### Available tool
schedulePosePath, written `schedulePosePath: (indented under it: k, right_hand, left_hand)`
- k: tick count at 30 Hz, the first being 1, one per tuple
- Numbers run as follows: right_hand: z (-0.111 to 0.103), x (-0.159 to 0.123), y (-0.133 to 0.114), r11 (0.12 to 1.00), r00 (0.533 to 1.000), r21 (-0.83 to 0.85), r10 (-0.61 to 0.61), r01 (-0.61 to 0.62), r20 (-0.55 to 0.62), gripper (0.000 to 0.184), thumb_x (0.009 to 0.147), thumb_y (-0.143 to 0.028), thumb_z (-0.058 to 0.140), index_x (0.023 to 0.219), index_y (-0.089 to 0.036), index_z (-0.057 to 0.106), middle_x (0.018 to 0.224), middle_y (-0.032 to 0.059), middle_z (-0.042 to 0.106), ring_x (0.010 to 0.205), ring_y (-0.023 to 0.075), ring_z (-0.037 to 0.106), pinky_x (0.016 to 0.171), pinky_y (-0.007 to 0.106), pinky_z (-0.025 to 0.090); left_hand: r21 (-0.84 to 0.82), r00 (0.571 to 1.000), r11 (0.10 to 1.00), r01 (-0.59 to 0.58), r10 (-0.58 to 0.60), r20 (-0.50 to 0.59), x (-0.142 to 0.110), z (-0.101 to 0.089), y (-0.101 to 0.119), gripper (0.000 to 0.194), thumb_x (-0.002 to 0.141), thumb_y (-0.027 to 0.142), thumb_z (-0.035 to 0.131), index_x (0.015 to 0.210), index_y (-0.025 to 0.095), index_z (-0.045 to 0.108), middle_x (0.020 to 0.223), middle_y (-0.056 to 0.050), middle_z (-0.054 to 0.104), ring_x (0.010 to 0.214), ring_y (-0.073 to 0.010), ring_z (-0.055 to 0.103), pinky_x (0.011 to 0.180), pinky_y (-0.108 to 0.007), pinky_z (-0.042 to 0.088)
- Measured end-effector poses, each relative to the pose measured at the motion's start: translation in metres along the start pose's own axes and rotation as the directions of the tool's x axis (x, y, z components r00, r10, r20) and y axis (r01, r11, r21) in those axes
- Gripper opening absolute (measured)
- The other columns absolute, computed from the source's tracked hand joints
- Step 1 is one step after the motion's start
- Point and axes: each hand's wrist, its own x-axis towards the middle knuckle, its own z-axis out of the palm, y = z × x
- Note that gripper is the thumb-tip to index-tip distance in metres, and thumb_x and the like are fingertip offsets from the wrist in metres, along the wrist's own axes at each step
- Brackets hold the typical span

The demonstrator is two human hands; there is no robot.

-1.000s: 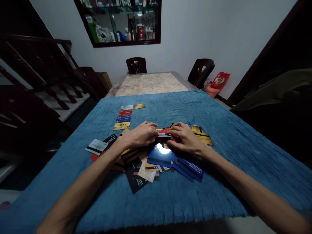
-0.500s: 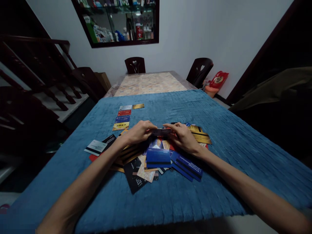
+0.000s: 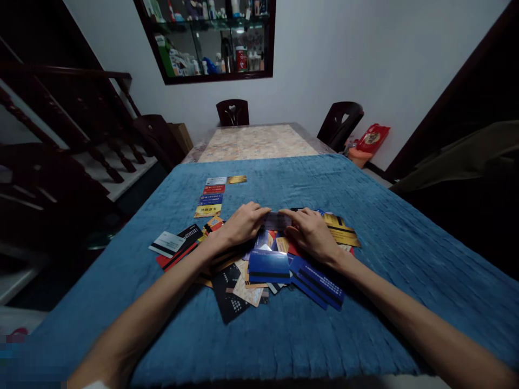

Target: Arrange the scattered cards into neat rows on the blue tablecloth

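Between my two hands is a greyish card (image 3: pixel 277 220), held by its left and right ends above a loose pile of cards. My left hand (image 3: pixel 245 221) pinches its left end. My right hand (image 3: pixel 311 231) grips the right end, index finger along the top edge. Just below lies a blue card (image 3: pixel 270 266) with a dark stripe, and more blue cards (image 3: pixel 320 283) fan out to the right. A black card (image 3: pixel 229 294), a silver card (image 3: pixel 167 244) and a gold card (image 3: pixel 340 231) lie around the pile. My hands and forearms hide part of it.
Beyond the pile, a column of cards runs from a yellow card (image 3: pixel 208 210) up to a light one, with a gold card (image 3: pixel 237 179) beside it. A blue cloth (image 3: pixel 292 340) covers the near table. Chairs (image 3: pixel 339 125) stand around the far end.
The card between my hands has tipped so that more of its face shows. The whole view has shifted slightly, so everything sits a little further right and lower.
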Motion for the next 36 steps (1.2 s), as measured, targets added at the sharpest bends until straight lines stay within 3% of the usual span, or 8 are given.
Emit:
schedulePosePath:
  k: [9,24,36]
  right_hand:
    - [0.003,-0.001,-0.002,0.997,1.000,-0.069,-0.019,0.018,-0.020,0.052,0.088,-0.020,0.053,0.141,-0.020,0.053,0.105,0.0135,0.064,0.094,0.0285,0.051,0.079,0.041,0.043]
    - [0.005,0.000,0.000,0.991,0.998,-0.118,-0.060,0.056,-0.034,0.055,0.090,-0.018,0.051,0.146,-0.020,0.048,0.109,0.0155,0.060,0.096,0.0292,0.050,0.079,0.042,0.046]
    - [-0.003,0.005,0.001,0.964,0.992,-0.254,-0.102,0.081,-0.068,0.045,0.094,-0.033,0.054,0.136,-0.016,0.054,0.114,0.0177,0.060,0.102,0.0312,0.050,0.083,0.043,0.044]
  left_hand:
    - [0.000,0.997,0.998,0.068,-0.068,0.029,0.000,0.010,0.001,0.052,0.091,0.012,0.046,0.142,0.019,0.048,0.107,-0.010,0.062,0.100,-0.0236,0.058,0.091,-0.040,0.049]
    - [-0.064,0.996,0.995,0.071,-0.074,-0.041,0.000,0.011,0.000,0.047,0.087,0.010,0.047,0.132,0.020,0.056,0.099,-0.008,0.061,0.091,-0.0224,0.058,0.088,-0.042,0.050]
    - [-0.047,0.999,0.998,0.032,-0.033,-0.017,-0.002,0.001,0.002,0.054,0.086,0.018,0.056,0.140,0.017,0.049,0.107,-0.011,0.055,0.098,-0.0233,0.054,0.093,-0.042,0.049]
